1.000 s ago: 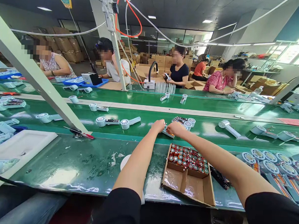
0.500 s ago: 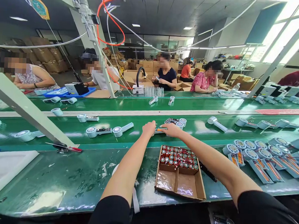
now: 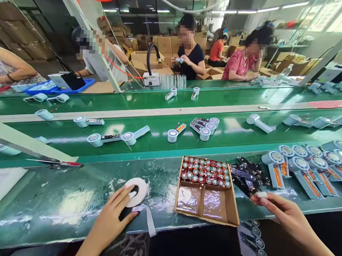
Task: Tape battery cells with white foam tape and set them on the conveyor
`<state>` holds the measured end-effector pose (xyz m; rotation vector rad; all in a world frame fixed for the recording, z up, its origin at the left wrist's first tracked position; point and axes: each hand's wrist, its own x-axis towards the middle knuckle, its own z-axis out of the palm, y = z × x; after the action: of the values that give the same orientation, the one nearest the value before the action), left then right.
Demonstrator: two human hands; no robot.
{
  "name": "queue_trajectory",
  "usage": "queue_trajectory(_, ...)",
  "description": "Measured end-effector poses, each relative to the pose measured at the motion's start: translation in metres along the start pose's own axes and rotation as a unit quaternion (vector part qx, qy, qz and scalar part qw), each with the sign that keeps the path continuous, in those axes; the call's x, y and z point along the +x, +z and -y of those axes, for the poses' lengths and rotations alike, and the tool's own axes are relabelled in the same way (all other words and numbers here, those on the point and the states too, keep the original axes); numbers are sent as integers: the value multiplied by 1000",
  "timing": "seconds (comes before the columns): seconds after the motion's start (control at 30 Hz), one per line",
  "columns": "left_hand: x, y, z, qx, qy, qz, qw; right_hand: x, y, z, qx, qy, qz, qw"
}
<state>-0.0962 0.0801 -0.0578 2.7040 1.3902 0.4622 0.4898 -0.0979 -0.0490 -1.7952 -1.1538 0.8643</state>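
Observation:
My left hand lies with its fingers stretched out over a roll of white tape, touching it. A loose tape end hangs over the bench edge. At the right, my right hand pinches the near end of a black circuit board beside a heap of others. White covers show on fingertips of both hands. Between the hands sits a cardboard box with several red-wired battery cells in its far part. A light-blue, round-headed housing with an orange strip rests on the belt.
Similar housings are grouped on the bench at right. A green conveyor belt runs across, carrying several more units. A slanted post stands at left near a red-handled tool. Co-workers sit beyond the belt.
Both hands have left the housing on the belt. My left hand came back to the tape roll; my right moved back and right to the circuit boards. The view has tilted down.

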Motion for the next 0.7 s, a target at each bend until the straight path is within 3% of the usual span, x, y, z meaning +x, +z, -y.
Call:
queue_trajectory(0.1, -2, 0, -14, 13, 20, -53, 998, 7, 26, 27, 57, -51, -5, 997)
queue_trajectory(0.2, 34, -3, -36, -12, 10, -139, 990, 48, 66, 80, 98, -147, 19, 984)
queue_trajectory(0.3, 75, 4, -54, -50, -9, -242, 969, 120, 106, 135, -57, -255, 65, 963)
queue_trajectory(0.33, 86, 10, -57, -62, -12, -266, 962, 148, 118, 151, -166, -267, 87, 945)
queue_trajectory(0.37, 95, 17, -58, -74, -15, -274, 959, 175, 128, 164, -209, -266, 100, 936)
queue_trajectory(0.47, 109, 38, -52, -109, -50, -225, 967, 247, 152, 191, -294, -259, 126, 912)
queue_trajectory(0.53, 109, 46, -46, -122, -81, -180, 973, 278, 164, 199, -346, -250, 144, 893)
queue_trajectory(0.7, 108, 51, -45, -129, -77, -154, 976, 306, 184, 199, -448, -235, 185, 843)
